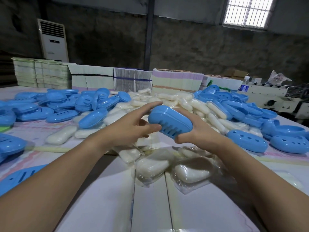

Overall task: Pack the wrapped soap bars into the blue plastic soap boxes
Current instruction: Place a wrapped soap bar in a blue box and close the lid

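Gripping a closed oval blue plastic soap box (170, 122) from both ends, the two hands hold it lifted above the pale worktop (103, 198), tilted so that its slotted side faces the camera. The left hand (132, 126) has its fingers curled over the box's far left edge and its thumb pressed against the near side by the slots. The right hand (197, 129) cups the box's right end from below, thumb against the lower edge; its fingers are hidden behind the box.

Directly beneath the held box lies a loose heap of white soap bars sealed in clear plastic wrap (189, 173), and more of these wrapped bars (175, 99) are piled just behind the box. To the left of the held box sits a spread of blue plastic soap box halves and lids (63, 104), some stacked, some lying singly. To the right of it lies another cluster of blue box shells with shaped cut-outs (247, 139). Well behind the box, bundles of flat printed cartons (133, 79) stand in a row along the far edge of the worktop. Farther behind and to the left of the box, a tall white floor air conditioner (53, 41) stands against the dark wall.
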Demonstrator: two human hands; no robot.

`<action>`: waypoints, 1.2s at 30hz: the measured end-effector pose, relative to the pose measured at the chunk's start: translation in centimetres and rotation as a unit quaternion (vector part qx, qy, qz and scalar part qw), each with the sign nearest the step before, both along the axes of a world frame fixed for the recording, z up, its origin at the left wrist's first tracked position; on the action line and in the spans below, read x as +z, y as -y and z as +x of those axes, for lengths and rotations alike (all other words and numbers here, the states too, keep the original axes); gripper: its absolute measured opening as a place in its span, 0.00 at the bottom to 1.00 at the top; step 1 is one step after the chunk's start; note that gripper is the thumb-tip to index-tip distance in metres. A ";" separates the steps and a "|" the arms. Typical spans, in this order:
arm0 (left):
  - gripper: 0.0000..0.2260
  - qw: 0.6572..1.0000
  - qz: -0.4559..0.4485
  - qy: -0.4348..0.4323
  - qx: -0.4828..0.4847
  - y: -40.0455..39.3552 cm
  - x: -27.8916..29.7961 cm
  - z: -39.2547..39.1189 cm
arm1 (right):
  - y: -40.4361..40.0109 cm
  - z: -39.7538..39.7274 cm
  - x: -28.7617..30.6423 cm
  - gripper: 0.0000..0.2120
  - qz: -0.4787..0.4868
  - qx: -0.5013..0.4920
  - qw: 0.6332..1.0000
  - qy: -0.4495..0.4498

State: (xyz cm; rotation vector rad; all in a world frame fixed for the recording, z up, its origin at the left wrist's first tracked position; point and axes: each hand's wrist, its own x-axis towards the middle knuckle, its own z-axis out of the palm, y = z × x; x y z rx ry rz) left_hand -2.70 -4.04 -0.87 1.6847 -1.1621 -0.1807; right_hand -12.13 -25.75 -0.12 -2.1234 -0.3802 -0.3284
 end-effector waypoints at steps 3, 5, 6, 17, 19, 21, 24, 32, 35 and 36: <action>0.21 0.998 -0.030 0.050 0.009 0.2 0.0 0.2 | 0.5 -0.1 -0.1 0.27 -0.012 -0.008 1.000 -0.023; 0.21 0.997 -0.048 0.064 0.023 0.4 -0.1 0.1 | 0.6 0.0 -0.1 0.25 -0.015 -0.017 1.000 -0.016; 0.21 0.995 -0.055 0.071 0.030 0.5 -0.2 0.1 | 0.6 0.0 -0.2 0.25 -0.014 -0.023 1.000 -0.008; 0.18 0.995 -0.051 0.067 0.055 0.4 -0.3 0.3 | 0.8 0.5 -0.3 0.21 -0.013 -0.032 0.997 0.063; 0.17 0.998 -0.044 0.048 0.027 0.4 -0.2 0.0 | 0.9 0.6 -0.2 0.21 -0.002 -0.036 0.997 0.062; 0.16 0.999 -0.045 0.027 0.001 0.4 0.0 -0.4 | 1.0 0.6 -0.1 0.21 0.017 -0.037 0.997 0.063; 0.15 0.998 -0.052 0.030 -0.002 0.4 0.2 -0.6 | 1.1 0.4 -0.1 0.22 0.019 -0.030 0.998 0.050; 0.16 0.998 -0.067 0.020 0.003 0.3 0.3 -0.8 | 0.4 0.2 -0.3 0.22 0.004 -0.017 0.999 0.049; 0.14 0.993 -0.116 -0.014 0.028 0.8 0.1 -1.2 | -0.1 0.4 -0.4 0.21 0.018 -0.046 0.995 0.089; 0.15 0.986 -0.151 -0.061 0.042 1.3 0.0 -1.4 | -0.5 0.6 -0.4 0.21 0.038 -0.058 0.992 0.109</action>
